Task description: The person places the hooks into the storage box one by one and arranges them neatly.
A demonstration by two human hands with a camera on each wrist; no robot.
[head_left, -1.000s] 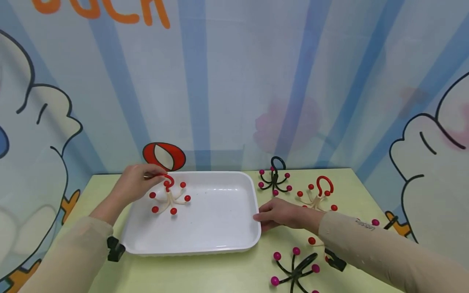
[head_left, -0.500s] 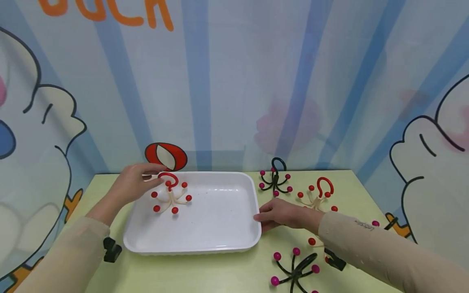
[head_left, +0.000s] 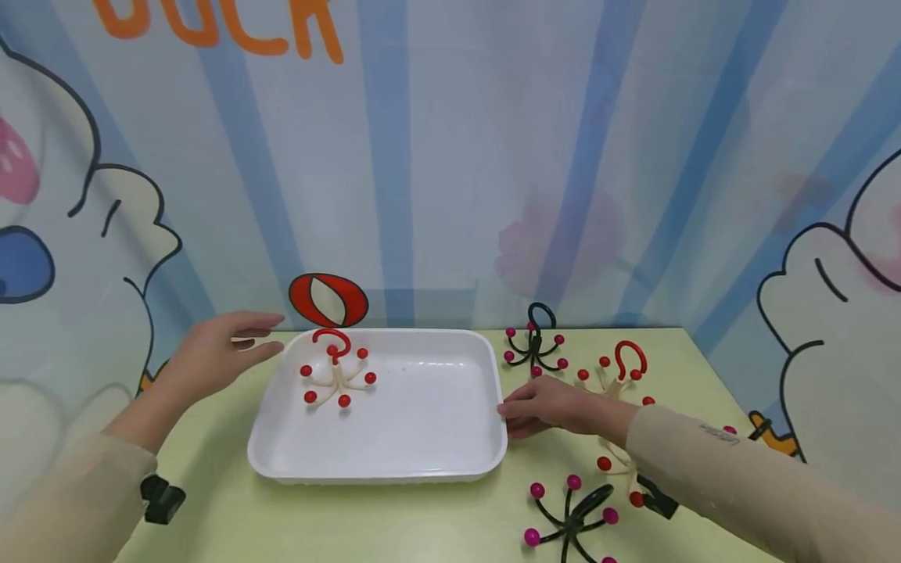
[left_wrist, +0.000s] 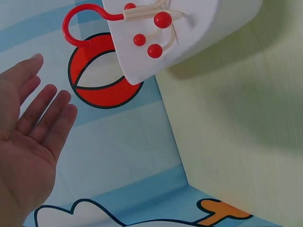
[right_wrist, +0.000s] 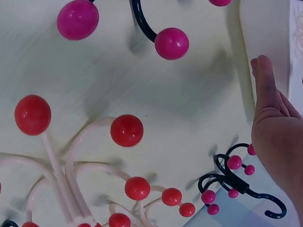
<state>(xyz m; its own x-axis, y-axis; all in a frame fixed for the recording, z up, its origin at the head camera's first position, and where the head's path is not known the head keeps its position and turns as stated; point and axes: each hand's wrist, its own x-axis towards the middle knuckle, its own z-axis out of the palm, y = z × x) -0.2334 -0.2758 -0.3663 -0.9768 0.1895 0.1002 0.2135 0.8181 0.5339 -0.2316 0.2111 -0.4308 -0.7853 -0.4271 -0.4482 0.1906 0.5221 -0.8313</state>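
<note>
A white tray (head_left: 422, 461) sits on the green bench (head_left: 394, 516), and it holds one thing: a cream hook (head_left: 336, 367) with red ball tips and a red loop, standing in the tray's far left corner. My left hand (head_left: 211, 356) hovers just left of the tray, fingers (head_left: 263, 320) straight and spread, holding nothing and clear of the hook. My right hand (head_left: 556, 407) rests against the tray's right rim, fingers relaxed and touching the rim. Outside the tray, to its right, lie a black hook (head_left: 535, 344) with pink tips near the far corner, a second cream hook (head_left: 619, 367) beside it, and another black one (head_left: 573, 516) off the near right corner.
</note>
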